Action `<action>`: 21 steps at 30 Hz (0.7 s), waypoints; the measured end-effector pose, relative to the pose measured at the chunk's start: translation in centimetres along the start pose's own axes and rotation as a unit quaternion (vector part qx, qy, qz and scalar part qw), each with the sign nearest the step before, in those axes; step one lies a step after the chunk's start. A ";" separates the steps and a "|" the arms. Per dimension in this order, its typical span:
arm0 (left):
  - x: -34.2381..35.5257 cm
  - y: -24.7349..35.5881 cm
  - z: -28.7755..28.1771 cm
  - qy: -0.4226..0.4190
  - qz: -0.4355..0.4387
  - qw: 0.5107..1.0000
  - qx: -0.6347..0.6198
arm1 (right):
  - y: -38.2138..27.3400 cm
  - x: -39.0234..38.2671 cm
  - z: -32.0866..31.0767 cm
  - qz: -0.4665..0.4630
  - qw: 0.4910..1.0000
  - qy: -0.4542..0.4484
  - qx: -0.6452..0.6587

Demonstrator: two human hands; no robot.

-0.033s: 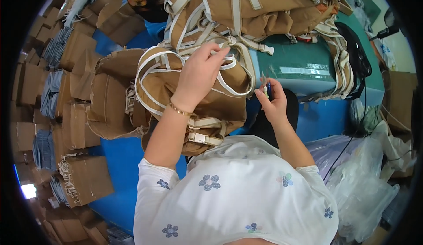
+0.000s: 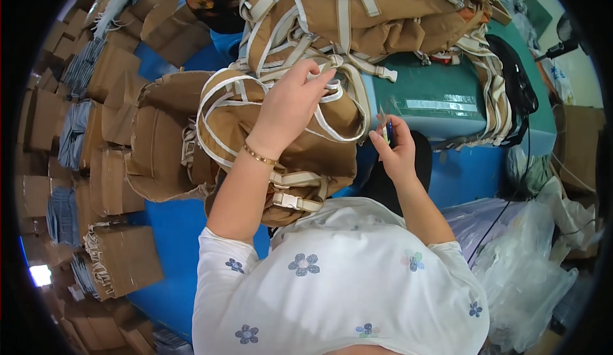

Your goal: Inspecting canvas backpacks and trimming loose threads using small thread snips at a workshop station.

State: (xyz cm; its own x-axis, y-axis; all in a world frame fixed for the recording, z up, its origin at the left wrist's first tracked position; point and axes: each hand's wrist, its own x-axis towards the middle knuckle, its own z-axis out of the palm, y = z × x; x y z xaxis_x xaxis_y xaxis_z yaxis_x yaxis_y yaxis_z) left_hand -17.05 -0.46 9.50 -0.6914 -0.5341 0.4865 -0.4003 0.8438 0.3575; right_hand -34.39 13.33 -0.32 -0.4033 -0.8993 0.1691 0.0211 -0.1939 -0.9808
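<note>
1. Blue floor (image 2: pixel 172 240), with cardboard boxes at our left; one open carton (image 2: pixel 156 131) stands beside our work, its torn rim toward us.
2. Green tabletop (image 2: pixel 415 90), one, ahead and to the right. It carries a pile of brown bags (image 2: pixel 389 36) with pale straps; a white buckle (image 2: pixel 389 74) lies on its surface.
3. Brown bag (image 2: pixel 338 112), one, white-edged, between the open carton and the tabletop, just ahead of our shirt. We judge it is placed so close to bring its edges within easy reach and sight.
4. Left hand (image 2: pixel 288 107), one, laid over the upper part of that bag, fingers at the white edging, probably to steady it. Whether this grip is clamped we cannot tell; the fingertips are partly hidden.
5. Right hand (image 2: pixel 399 147), one, its grip closed on small scissors (image 2: pixel 385 128), blades upward. We judge they are held upright to keep the points off the cloth.
6. Edges and room: a narrow gap parts the scissors from the bag's right side. The tabletop's pale front edge runs near our right hand, limiting forward movement. More room lies back toward our body; plastic bags (image 2: pixel 523 259) stand well apart, lower right.
</note>
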 end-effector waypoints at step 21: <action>-3.4 -1.8 3.8 0.205 0.069 0.975 0.039 | -7.5 4.5 2.2 -0.224 0.873 -0.051 -0.429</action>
State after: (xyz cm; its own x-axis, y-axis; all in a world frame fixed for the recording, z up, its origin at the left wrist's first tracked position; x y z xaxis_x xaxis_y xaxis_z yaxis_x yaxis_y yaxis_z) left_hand -16.26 0.10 4.15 -0.4495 -0.3767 0.8100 -0.3757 0.9024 0.2112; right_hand -34.34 9.85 8.06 -0.1095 -0.8472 0.5199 -0.8292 -0.2105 -0.5177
